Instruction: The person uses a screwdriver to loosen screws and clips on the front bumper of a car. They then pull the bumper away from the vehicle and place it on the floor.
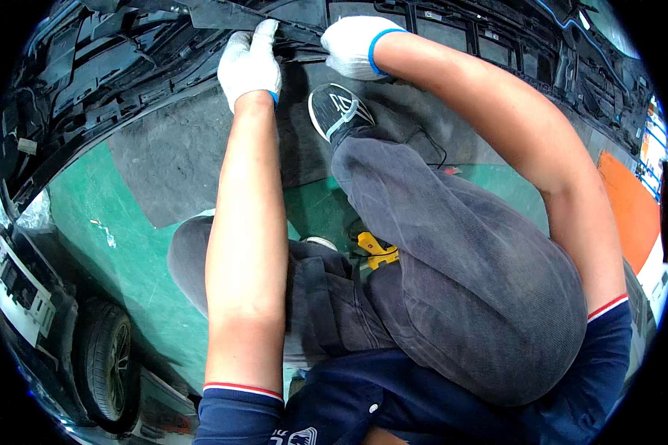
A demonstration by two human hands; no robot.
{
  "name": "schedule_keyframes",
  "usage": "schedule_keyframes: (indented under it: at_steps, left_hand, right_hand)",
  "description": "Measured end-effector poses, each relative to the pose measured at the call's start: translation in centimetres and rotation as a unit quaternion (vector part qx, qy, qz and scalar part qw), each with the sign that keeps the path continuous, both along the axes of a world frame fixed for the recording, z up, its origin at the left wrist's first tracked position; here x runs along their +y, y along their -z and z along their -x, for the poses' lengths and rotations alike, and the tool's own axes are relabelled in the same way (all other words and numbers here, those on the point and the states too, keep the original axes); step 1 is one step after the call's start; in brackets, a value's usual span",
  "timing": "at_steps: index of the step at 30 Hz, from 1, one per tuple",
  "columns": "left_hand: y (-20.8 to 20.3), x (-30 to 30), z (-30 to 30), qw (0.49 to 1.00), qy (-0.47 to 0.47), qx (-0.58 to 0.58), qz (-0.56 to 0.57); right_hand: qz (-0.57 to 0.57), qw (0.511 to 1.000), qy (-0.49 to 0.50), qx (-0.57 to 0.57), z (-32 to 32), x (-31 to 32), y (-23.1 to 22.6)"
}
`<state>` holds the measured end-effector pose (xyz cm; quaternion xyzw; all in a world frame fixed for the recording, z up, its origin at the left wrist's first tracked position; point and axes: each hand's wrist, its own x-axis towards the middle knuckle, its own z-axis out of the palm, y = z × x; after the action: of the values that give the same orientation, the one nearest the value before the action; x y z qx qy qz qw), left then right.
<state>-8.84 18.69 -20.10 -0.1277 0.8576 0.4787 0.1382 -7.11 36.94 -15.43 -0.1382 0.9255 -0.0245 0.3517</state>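
A long black plastic trim strip (300, 33) runs along the lower edge of a large black vehicle-like assembly (163, 44) in front of me. My left hand (251, 70), in a white knit glove, is at the strip's lower edge, thumb up against it and the other fingers bent, partly hidden. Farther right, my right hand (355, 49), in a matching blue-cuffed glove, is closed at the strip's right part; its fingertips are out of sight. Both forearms reach forward, the right one bent around my raised knee.
A dark grey mat (178, 148) lies on the green floor (156, 274) under my shoe (339, 110). Between my legs sits a yellow-and-black object (377, 251). A car wheel (104, 360) is at lower left, an orange panel (629, 211) at right. A blue cable (571, 22) crosses the assembly.
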Motion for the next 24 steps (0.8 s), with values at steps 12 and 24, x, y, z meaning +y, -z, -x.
schedule_keyframes:
  at_steps: [12,24]
  left_hand:
    - [-1.1,0.2,-0.4,1.000,-0.002,0.018,0.010]
    - [-0.4,0.4,-0.9,0.998,-0.019,0.061,-0.013]
  right_hand:
    - [-0.009,1.000,-0.010,-0.022,1.1,-0.4,-0.3]
    - [-0.019,1.000,-0.007,-0.018,1.9,-0.7,-2.0]
